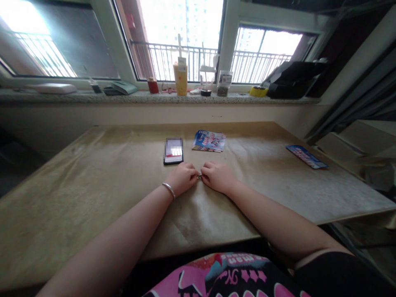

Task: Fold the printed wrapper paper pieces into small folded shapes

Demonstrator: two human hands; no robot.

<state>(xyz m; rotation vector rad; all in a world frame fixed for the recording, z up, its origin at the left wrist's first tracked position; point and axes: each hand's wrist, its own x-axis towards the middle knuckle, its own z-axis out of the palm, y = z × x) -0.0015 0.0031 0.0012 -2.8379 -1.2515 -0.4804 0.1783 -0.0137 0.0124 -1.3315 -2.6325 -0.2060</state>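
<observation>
My left hand (183, 177) and my right hand (217, 176) meet low over the middle of the table, fingers curled and closed. Between their fingertips shows a small flat piece (199, 177), mostly hidden by the fingers and too small to name. Both hands seem to pinch it, one at each end. Just beyond my left hand lies a phone (173, 151) with a lit screen. Farther back, past my right hand, is a stack of blue printed leaflets (209, 140). A silver bangle (168, 190) circles my left wrist.
Another blue printed leaflet (306, 156) lies near the right edge of the brown-covered table (93, 181). On the windowsill (123, 98) behind stand a yellow drink cup (181, 80), a red-capped jar (152, 85), yellow tape (258, 91) and a black bag (289, 80). Boxes stand at the right.
</observation>
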